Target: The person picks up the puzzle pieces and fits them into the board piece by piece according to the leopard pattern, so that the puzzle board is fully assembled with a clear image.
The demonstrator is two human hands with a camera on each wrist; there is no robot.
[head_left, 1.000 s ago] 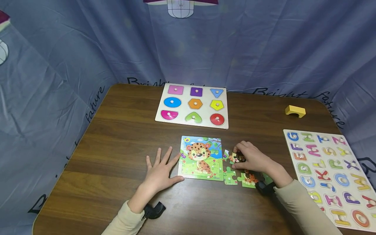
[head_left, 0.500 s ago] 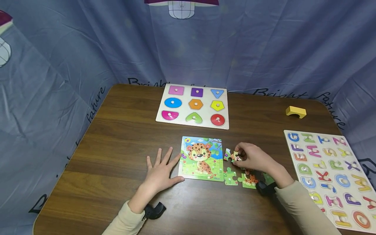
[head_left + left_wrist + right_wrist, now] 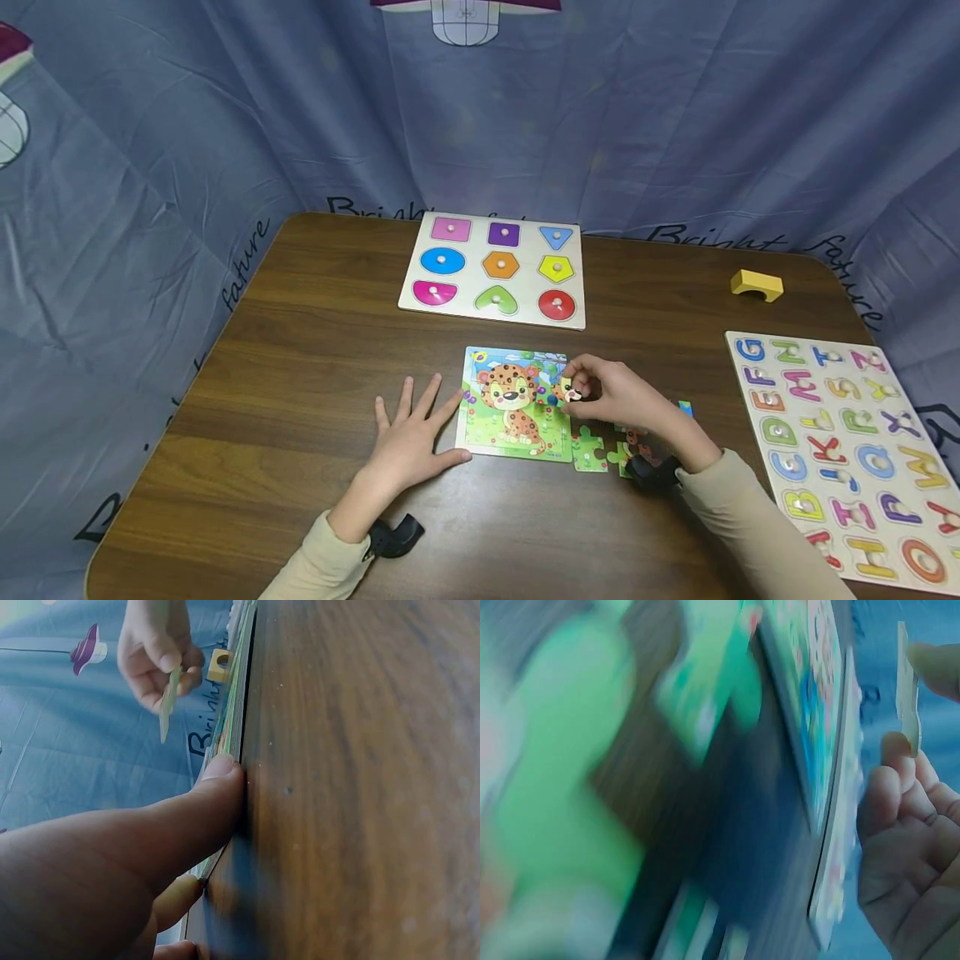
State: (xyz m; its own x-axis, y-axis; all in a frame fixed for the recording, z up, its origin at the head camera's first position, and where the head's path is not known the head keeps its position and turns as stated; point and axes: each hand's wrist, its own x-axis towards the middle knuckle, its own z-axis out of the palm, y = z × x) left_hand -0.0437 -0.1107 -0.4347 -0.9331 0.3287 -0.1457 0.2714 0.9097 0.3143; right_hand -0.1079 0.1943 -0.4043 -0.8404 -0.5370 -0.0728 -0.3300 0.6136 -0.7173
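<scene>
My right hand pinches a jigsaw piece with part of a spotted animal face on it. In the left wrist view that piece is seen edge-on between thumb and fingers, raised off the table. It hovers over the right side of a square leopard picture board. At the board's left edge lies my left hand, fingers spread on the table, with the thumb touching the edge. Several loose jigsaw pieces lie right of the board, partly hidden under my right hand and wrist.
Behind the leopard board lies a shape puzzle board with knobbed pieces. A letter puzzle board covers the right side of the brown table. A yellow arch block sits at the back right, before a blue curtain.
My right hand has lifted the jigsaw piece from among the loose ones and moved it left, over the leopard board's right side. My left hand has stayed in place.
</scene>
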